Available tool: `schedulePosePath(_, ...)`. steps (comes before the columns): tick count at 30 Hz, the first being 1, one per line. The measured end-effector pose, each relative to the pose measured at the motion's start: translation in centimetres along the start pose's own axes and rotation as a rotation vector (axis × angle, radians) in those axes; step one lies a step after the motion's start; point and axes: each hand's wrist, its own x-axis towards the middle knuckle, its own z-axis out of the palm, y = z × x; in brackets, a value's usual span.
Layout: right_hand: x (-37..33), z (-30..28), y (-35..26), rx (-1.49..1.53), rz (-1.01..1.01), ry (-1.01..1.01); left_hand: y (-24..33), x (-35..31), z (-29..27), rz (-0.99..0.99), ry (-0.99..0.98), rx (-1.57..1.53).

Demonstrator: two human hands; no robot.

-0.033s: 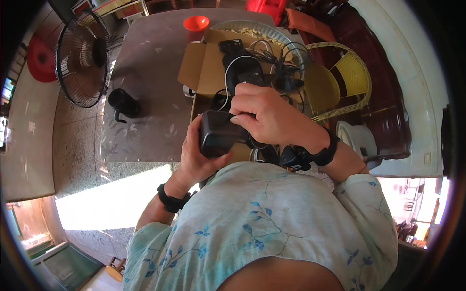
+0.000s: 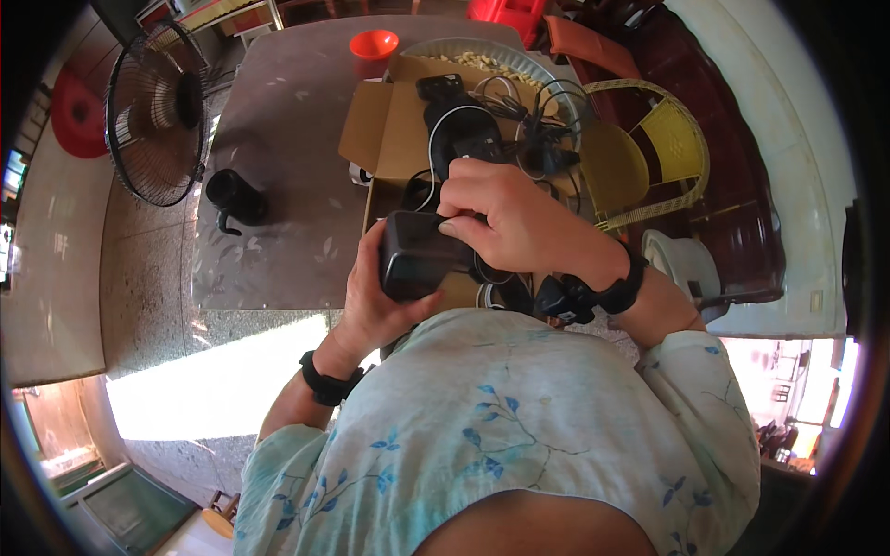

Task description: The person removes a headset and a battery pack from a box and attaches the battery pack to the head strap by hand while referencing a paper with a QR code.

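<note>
My left hand (image 2: 366, 292) is closed round a black box-shaped device (image 2: 413, 259) with rounded corners and a glossy face, held just in front of my body. At the device's upper right edge is my right hand (image 2: 501, 218), its thumb and fingers pinched together. Whatever lies between those fingers is hidden. Just beyond my hands stands an open cardboard box (image 2: 399, 148). Black gear with a white cable (image 2: 434, 139) lies over the box, and a bundle of black cables (image 2: 547, 134) sits to its right.
On the grey table (image 2: 287, 111) stand a black mug (image 2: 236, 197) at left and an orange bowl (image 2: 375, 44) at the far side. A round metal tray (image 2: 426, 46) holds pale pieces. A fan (image 2: 158, 111) is left of the table; a yellow wicker chair (image 2: 672, 148) is at right.
</note>
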Motion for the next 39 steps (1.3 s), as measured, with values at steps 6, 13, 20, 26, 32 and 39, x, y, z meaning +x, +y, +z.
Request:
schedulePosePath(6, 0.0, -0.5, 0.2, 0.037, 0.079, -0.099, -0.1, -0.3, 0.0, -0.055, -0.074, -0.058)
schedulePosePath(13, -0.3, -0.5, 0.8, -0.034, 0.008, -0.211, 0.6, -0.7, 0.1, -0.091, -0.160, 0.038)
schedulePosePath(20, 1.7, -2.0, 2.9, 0.132, 0.339, -0.361, 0.9, -0.2, 0.0, -0.089, -0.210, -0.020)
schedulePosePath(26, 0.9, 2.9, 2.2, 0.522, 0.384, -0.467, 1.8, -0.5, 0.8, -0.201, -0.358, -0.205)
schedulePosePath(32, -1.1, 3.1, 0.5, 0.659, 0.457, -0.484, 1.7, -1.4, 1.9, -0.067, -0.383, -0.353)
schedulePosePath(39, -0.8, 3.3, 1.5, 0.568, 0.470, -0.515, 0.8, -1.5, 2.3, -0.134, -0.410, -0.392)
